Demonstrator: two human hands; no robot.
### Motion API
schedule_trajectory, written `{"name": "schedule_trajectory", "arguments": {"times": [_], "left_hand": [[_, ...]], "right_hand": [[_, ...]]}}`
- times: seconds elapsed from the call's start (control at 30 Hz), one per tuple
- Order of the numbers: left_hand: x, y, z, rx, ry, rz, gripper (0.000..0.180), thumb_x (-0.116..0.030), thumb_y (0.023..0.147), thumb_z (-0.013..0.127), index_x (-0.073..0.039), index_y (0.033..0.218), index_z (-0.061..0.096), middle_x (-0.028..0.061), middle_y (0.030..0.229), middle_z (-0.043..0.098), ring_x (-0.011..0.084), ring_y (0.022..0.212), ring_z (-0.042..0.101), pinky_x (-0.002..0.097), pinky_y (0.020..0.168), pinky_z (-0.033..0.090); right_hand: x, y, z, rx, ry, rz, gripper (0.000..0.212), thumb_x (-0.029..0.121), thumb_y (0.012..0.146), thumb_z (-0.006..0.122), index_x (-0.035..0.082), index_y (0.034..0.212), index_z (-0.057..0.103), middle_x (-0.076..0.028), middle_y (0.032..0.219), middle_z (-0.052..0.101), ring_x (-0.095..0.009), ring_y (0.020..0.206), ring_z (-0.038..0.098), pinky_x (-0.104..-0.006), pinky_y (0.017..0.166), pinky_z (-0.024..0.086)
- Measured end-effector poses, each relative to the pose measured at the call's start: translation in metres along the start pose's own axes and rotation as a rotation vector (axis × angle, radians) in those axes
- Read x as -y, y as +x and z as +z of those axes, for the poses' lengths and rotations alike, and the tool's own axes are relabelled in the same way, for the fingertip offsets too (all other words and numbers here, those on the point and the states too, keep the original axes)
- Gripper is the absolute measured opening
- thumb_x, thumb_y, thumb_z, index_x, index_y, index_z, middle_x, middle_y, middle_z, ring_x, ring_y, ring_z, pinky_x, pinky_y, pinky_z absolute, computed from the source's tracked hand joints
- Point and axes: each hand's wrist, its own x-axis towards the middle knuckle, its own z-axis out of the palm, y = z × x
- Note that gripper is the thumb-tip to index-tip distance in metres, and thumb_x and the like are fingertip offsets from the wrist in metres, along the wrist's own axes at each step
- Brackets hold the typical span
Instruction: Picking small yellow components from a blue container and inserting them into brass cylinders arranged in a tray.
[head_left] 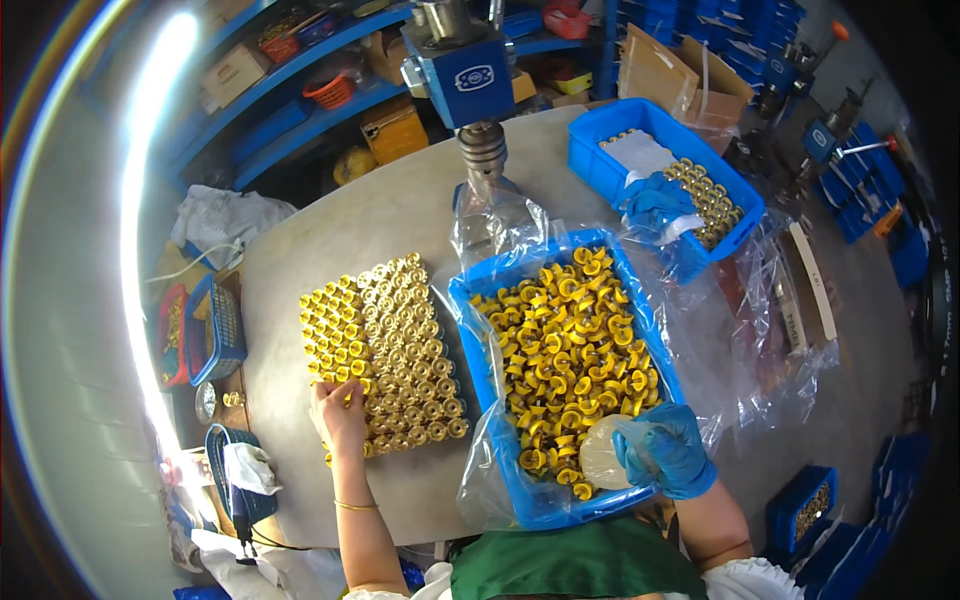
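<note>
Several rows of gold-coloured round metal parts (410,360) stand close together on the grey table, left of the middle. Yellow cup-shaped pieces (333,318) sit along the left side of this block. My bare left hand (343,418) is at the block's near left side, fingertips pinched on a yellow piece (352,390). A blue bin (480,375) right of the block holds a heap of loose yellow pieces (570,350). Over its near right corner, my right hand (672,452), in a blue glove, grips a pale round disc-like thing (604,455), whose exact kind I cannot make out.
Beyond the yellow heap stands a blue machine head (460,85) with a metal spindle. A second blue bin (585,155) at the far right holds metal parts and a blue glove (655,203). Clear plastic sheeting (740,350) lies to the right. Baskets (215,330) line the left edge.
</note>
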Motion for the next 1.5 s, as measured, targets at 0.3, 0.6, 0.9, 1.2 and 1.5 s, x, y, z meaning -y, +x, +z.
{"name": "schedule_trajectory", "arguments": {"times": [0.3, 0.6, 0.9, 1.2, 1.5], "left_hand": [[-0.173, -0.037, -0.021, 0.21, -0.405, 0.614, 0.018, -0.004, 0.059, 0.069, -0.007, 0.075, 0.063, 0.0055, 0.073, 0.052, 0.0202, 0.069, 0.05, 0.0302, 0.063, 0.04], [-0.217, -0.058, 0.015, 0.494, -0.317, 1.043, 0.01, -0.013, 0.063, 0.063, -0.012, 0.073, 0.063, 0.0004, 0.07, 0.046, 0.0173, 0.07, 0.047, 0.0308, 0.061, 0.036], [-0.213, -0.044, -0.014, 0.408, -0.259, 1.165, 0.005, -0.011, 0.067, 0.06, -0.008, 0.068, 0.057, 0.0024, 0.069, 0.046, 0.0183, 0.066, 0.048, 0.0285, 0.056, 0.036], [-0.189, -0.073, -0.028, 1.109, -1.537, -0.31, 0.007, -0.007, 0.079, 0.056, -0.005, 0.084, 0.053, -0.005, 0.067, 0.046, 0.0011, 0.056, 0.038, 0.0167, 0.046, 0.027], [-0.191, -0.082, -0.025, 1.078, -1.76, -0.257, 0.008, 0.003, 0.073, 0.058, -0.002, 0.08, 0.056, -0.0002, 0.083, 0.05, 0.0076, 0.076, 0.049, 0.0196, 0.065, 0.04]], "right_hand": [[0.004, -0.003, 0.003, 0.026, 0.026, 0.003, 0.023, 0.018, 0.084, 0.046, -0.002, 0.077, 0.056, -0.007, 0.06, 0.055, -0.01, 0.05, 0.053, -0.0217, 0.046, 0.043], [-0.002, -0.014, -0.004, -0.05, -0.01, 0.011, 0.022, 0.017, 0.084, 0.046, -0.002, 0.084, 0.057, -0.005, 0.061, 0.056, -0.009, 0.051, 0.052, -0.0209, 0.048, 0.043], [0.01, -0.007, 0.004, -0.024, -0.165, 0.031, 0.025, 0.018, 0.085, 0.044, -0.001, 0.078, 0.058, -0.006, 0.063, 0.057, -0.009, 0.051, 0.052, -0.0212, 0.046, 0.041], [0.018, 0.003, 0.019, 0.013, -0.403, -0.013, 0.024, 0.017, 0.082, 0.048, -0.004, 0.075, 0.058, -0.008, 0.059, 0.057, -0.012, 0.05, 0.054, -0.0228, 0.048, 0.044], [0.015, 0.004, 0.019, 0.011, -0.371, 0.004, 0.019, 0.012, 0.084, 0.048, -0.002, 0.078, 0.059, -0.005, 0.057, 0.057, -0.01, 0.051, 0.054, -0.0232, 0.047, 0.042]]}}
